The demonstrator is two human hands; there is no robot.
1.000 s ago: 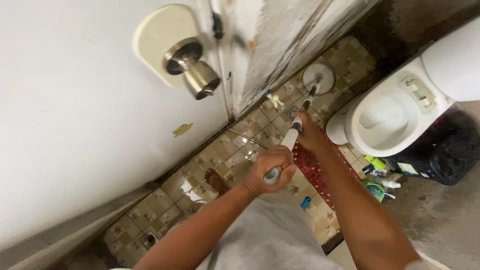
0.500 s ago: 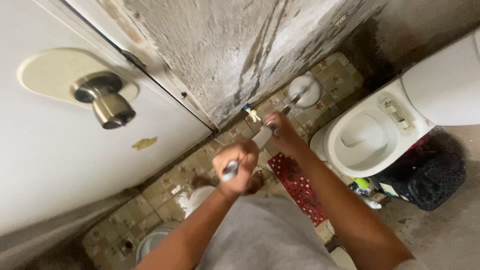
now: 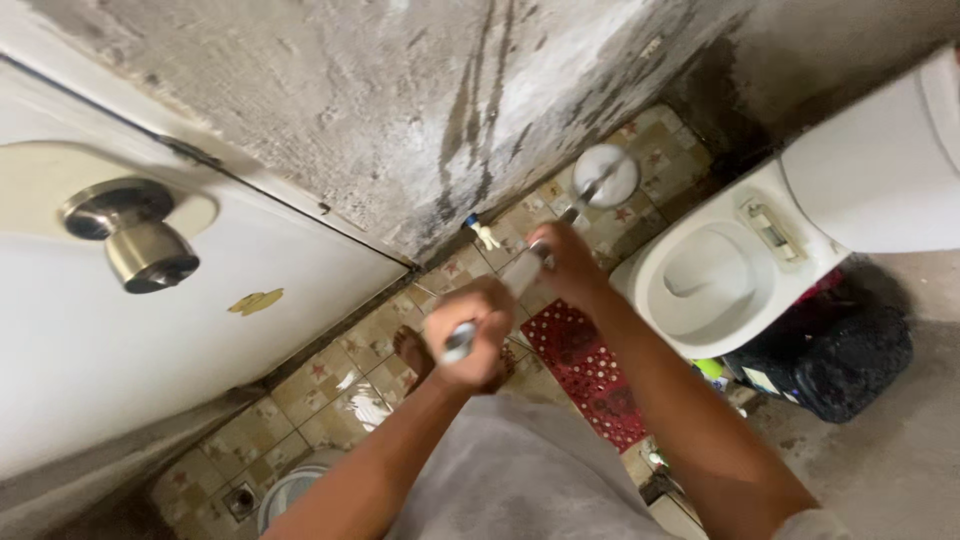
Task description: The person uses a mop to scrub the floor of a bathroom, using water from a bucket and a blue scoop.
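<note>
White long-handled toilet brush (image 3: 525, 272) held two-handed, centre frame, angled toward upper right. Left hand (image 3: 468, 335) clenched round handle's near end; right hand (image 3: 566, 265) grasping shaft further up. Round brush head (image 3: 605, 176) down on patterned floor tile (image 3: 330, 372) near stained concrete wall (image 3: 420, 110). Toilet bowl (image 3: 715, 275) right of brush, lid up. Red mat (image 3: 585, 365) below right hand. Bare foot (image 3: 412, 352) left of left hand. Door knob (image 3: 140, 245) on white door (image 3: 150, 340), left edge of frame.
</note>
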